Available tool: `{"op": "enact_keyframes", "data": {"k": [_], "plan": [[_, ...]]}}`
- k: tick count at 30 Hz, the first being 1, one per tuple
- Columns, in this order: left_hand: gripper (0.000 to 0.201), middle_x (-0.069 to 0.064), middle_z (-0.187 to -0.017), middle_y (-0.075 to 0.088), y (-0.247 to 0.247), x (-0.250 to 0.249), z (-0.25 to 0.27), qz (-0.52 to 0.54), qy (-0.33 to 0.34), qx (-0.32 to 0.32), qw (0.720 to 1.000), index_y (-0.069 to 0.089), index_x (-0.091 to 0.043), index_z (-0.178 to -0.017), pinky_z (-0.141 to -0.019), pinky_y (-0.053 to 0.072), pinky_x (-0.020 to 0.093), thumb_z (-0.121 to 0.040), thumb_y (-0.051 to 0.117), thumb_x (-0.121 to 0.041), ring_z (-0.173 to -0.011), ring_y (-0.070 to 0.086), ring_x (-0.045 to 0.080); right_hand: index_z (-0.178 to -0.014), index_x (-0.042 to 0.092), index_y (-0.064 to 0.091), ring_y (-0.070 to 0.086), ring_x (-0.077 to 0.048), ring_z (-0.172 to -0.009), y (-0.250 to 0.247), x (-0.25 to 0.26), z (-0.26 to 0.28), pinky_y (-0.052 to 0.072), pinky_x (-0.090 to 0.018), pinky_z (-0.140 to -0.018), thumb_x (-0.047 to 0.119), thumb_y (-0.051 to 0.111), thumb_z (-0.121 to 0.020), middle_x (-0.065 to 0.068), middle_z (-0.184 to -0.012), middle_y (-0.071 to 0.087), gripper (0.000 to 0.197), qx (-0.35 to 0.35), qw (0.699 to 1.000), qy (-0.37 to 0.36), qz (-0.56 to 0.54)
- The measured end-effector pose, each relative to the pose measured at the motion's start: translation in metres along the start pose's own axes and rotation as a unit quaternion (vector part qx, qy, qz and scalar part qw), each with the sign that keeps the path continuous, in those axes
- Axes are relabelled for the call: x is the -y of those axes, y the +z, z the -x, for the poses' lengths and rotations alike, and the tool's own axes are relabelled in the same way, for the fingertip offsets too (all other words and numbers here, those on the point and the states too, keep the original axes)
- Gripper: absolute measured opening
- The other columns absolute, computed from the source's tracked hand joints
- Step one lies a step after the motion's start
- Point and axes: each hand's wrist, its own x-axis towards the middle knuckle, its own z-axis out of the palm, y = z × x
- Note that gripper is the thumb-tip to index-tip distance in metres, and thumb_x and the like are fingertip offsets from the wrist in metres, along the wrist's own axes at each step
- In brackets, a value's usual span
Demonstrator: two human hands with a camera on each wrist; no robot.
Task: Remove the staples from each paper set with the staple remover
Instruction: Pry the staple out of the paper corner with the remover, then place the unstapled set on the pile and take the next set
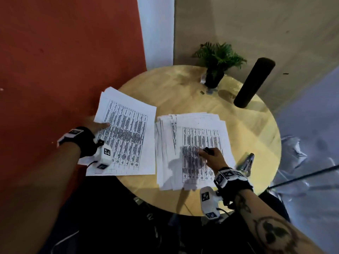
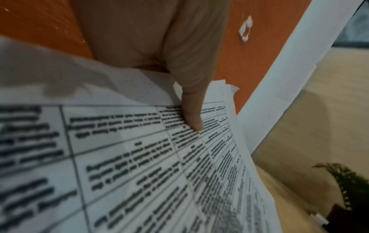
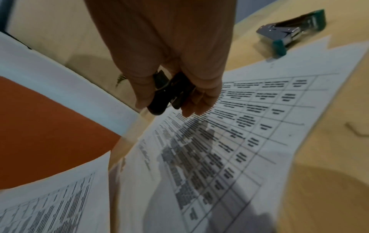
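A stapled paper set (image 1: 126,136) printed with a table hangs over the left edge of the round wooden table (image 1: 256,129). My left hand (image 1: 98,125) pinches its left edge, thumb (image 2: 192,113) on top of the sheet (image 2: 139,165) and fingers hidden beneath. A fanned pile of loose printed sheets (image 1: 192,149) lies to the right. Over that pile (image 3: 229,141), my right hand (image 1: 211,154) grips the black staple remover (image 1: 209,150), seen between thumb and fingers (image 3: 169,93) just above the paper.
A green and silver stapler (image 1: 246,161) (image 3: 293,33) lies on the table right of the loose pile. A potted plant (image 1: 216,63) and a black cylinder (image 1: 254,83) stand at the far side. The red wall (image 1: 64,61) runs close on the left.
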Motion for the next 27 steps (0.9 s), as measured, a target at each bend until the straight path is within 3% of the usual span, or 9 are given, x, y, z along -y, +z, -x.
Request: {"op": "enact_keyframes", "data": {"k": [2, 5, 11, 13, 15, 19, 23, 25, 27], "plan": [[0.064, 0.018, -0.130, 0.057, 0.003, 0.012, -0.013, -0.034, -0.009, -0.014, 0.999, 0.054, -0.004, -0.128, -0.098, 0.042, 0.049, -0.072, 0.078, -0.024, -0.110, 0.056, 0.032, -0.071, 0.003, 0.056, 0.035, -0.011, -0.044, -0.006, -0.006, -0.006, 0.029, -0.015, -0.040, 0.017, 0.064, -0.087, -0.005, -0.057, 0.044, 0.023, 0.024, 0.999, -0.005, 0.034], [0.055, 0.022, -0.129, 0.055, 0.010, 0.016, -0.022, -0.143, -0.010, -0.068, 0.987, 0.051, 0.004, -0.129, -0.100, 0.042, 0.046, -0.082, 0.073, -0.017, -0.116, 0.055, 0.037, -0.058, 0.013, 0.045, 0.034, -0.011, -0.048, -0.013, -0.018, -0.010, 0.030, -0.020, -0.046, 0.014, 0.057, -0.092, -0.001, -0.051, 0.036, 0.037, 0.057, 0.997, 0.015, 0.042], [0.071, 0.025, -0.139, 0.045, 0.010, 0.018, -0.048, -0.223, -0.008, -0.094, 0.970, 0.038, 0.004, -0.138, -0.102, 0.040, 0.048, -0.079, 0.075, -0.012, -0.124, 0.048, 0.041, -0.079, 0.010, 0.048, 0.039, -0.009, -0.046, -0.015, -0.031, -0.009, 0.031, -0.019, -0.040, 0.015, 0.056, -0.093, 0.009, -0.051, 0.045, 0.017, 0.045, 0.998, 0.044, -0.029], [0.077, 0.024, -0.145, 0.037, 0.022, 0.008, -0.047, -0.268, 0.032, -0.134, 0.953, 0.032, -0.002, -0.142, -0.108, 0.033, 0.050, -0.079, 0.075, -0.018, -0.132, 0.038, 0.039, -0.092, 0.010, 0.046, 0.041, -0.008, -0.052, -0.014, -0.031, -0.009, 0.032, -0.023, -0.047, 0.020, 0.057, -0.093, 0.003, -0.063, 0.045, 0.014, 0.030, 0.996, 0.063, -0.048], [0.066, 0.025, -0.140, 0.040, 0.052, -0.014, -0.029, -0.321, 0.089, -0.146, 0.932, 0.041, -0.006, -0.137, -0.107, 0.034, 0.050, -0.081, 0.073, -0.023, -0.130, 0.038, 0.040, -0.085, 0.015, 0.045, 0.040, -0.004, -0.046, -0.013, -0.033, -0.011, 0.033, -0.020, -0.044, 0.025, 0.058, -0.092, 0.003, -0.064, 0.041, 0.017, 0.033, 0.997, 0.065, -0.039], [0.042, 0.021, -0.123, 0.055, 0.150, -0.047, 0.018, -0.281, 0.173, -0.014, 0.944, 0.059, -0.009, -0.121, -0.096, 0.043, 0.038, -0.083, 0.070, -0.022, -0.116, 0.052, 0.036, -0.097, 0.012, 0.046, 0.042, -0.004, -0.046, -0.013, -0.033, -0.010, 0.033, -0.020, -0.043, 0.030, 0.059, -0.090, 0.003, -0.066, 0.043, 0.024, 0.031, 0.995, 0.081, -0.047], [0.056, 0.014, -0.138, 0.051, 0.234, -0.049, 0.047, -0.245, 0.066, 0.125, 0.959, 0.047, -0.005, -0.133, -0.098, 0.041, 0.030, -0.087, 0.067, -0.029, -0.121, 0.053, 0.029, -0.112, 0.009, 0.041, 0.039, -0.010, -0.058, -0.013, -0.034, -0.006, 0.032, -0.026, -0.051, 0.030, 0.060, -0.090, 0.002, -0.074, 0.044, 0.035, 0.023, 0.993, 0.091, -0.066], [0.058, 0.015, -0.136, 0.053, 0.254, -0.041, 0.053, -0.213, -0.011, 0.117, 0.970, 0.048, -0.002, -0.131, -0.096, 0.047, 0.033, -0.085, 0.068, -0.032, -0.114, 0.059, 0.030, -0.114, 0.007, 0.042, 0.044, -0.012, -0.063, -0.014, -0.035, -0.004, 0.036, -0.027, -0.055, 0.029, 0.060, -0.090, -0.001, -0.079, 0.047, 0.037, 0.023, 0.994, 0.086, -0.069], [0.047, 0.016, -0.117, 0.066, 0.266, -0.035, 0.058, -0.197, -0.040, 0.085, 0.976, 0.060, -0.001, -0.112, -0.088, 0.054, 0.037, -0.080, 0.070, -0.035, -0.095, 0.068, 0.030, -0.117, 0.008, 0.042, 0.050, -0.015, -0.073, -0.016, -0.037, -0.003, 0.040, -0.029, -0.060, 0.029, 0.060, -0.089, -0.004, -0.091, 0.052, 0.039, 0.028, 0.993, 0.082, -0.076]]}}
